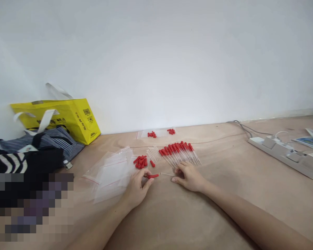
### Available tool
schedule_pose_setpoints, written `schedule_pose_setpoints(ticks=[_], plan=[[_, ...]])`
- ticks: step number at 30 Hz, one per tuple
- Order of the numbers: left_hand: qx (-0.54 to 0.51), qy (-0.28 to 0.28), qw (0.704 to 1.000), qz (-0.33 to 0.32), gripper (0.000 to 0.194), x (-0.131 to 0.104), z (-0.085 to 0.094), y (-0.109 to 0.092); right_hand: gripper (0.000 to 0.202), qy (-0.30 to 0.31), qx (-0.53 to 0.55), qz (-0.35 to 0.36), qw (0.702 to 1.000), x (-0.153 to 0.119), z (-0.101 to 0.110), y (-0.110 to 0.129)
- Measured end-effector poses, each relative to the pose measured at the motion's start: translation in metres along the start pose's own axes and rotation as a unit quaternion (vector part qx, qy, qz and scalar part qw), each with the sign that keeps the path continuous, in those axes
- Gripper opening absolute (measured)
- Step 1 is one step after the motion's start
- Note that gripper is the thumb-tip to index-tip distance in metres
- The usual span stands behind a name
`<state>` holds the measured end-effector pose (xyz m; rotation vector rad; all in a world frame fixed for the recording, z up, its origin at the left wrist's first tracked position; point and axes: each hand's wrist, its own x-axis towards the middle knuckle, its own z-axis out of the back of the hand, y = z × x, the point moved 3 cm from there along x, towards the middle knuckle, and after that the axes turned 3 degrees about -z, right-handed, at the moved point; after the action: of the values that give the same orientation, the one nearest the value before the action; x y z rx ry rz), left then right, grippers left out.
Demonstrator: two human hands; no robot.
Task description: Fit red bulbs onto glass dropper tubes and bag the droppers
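Between its thumb and fingers my left hand grips a red rubber dropper bulb, its open end facing right. A thin clear dropper tube is pinched in my right hand; its tip points at the bulb, with a small gap between them. Beyond my left hand lie a pile of red bulbs and one loose bulb. Bare tubes lie side by side near the middle. Just past my right hand is a row of droppers, tubes with red bulbs on their ends.
Clear zip bags overlap on the table left of my hands. Against the wall lies a bag with more bulbs. A yellow bag and dark fabric bags crowd the left. At right sit a white power strip and papers.
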<state>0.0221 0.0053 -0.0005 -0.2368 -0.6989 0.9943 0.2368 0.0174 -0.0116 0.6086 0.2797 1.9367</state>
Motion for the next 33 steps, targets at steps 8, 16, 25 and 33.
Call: schedule_pose_setpoints(ticks=[8,16,25,33], plan=[[0.085,0.054,0.995,-0.024,0.021,-0.003,-0.004,-0.006,0.011,-0.030,-0.010,-0.028,0.999,-0.001,-0.016,0.008],[0.109,0.028,0.993,-0.025,0.019,0.000,-0.007,-0.007,0.016,-0.051,0.072,0.055,0.995,-0.009,-0.019,0.018],[0.051,0.007,0.998,0.026,0.023,-0.004,-0.009,-0.008,0.021,-0.059,0.074,0.092,0.991,-0.016,-0.021,0.042],[0.014,-0.025,0.998,0.058,0.023,-0.003,-0.004,-0.011,0.021,-0.093,0.083,0.071,0.990,-0.017,-0.020,0.045]])
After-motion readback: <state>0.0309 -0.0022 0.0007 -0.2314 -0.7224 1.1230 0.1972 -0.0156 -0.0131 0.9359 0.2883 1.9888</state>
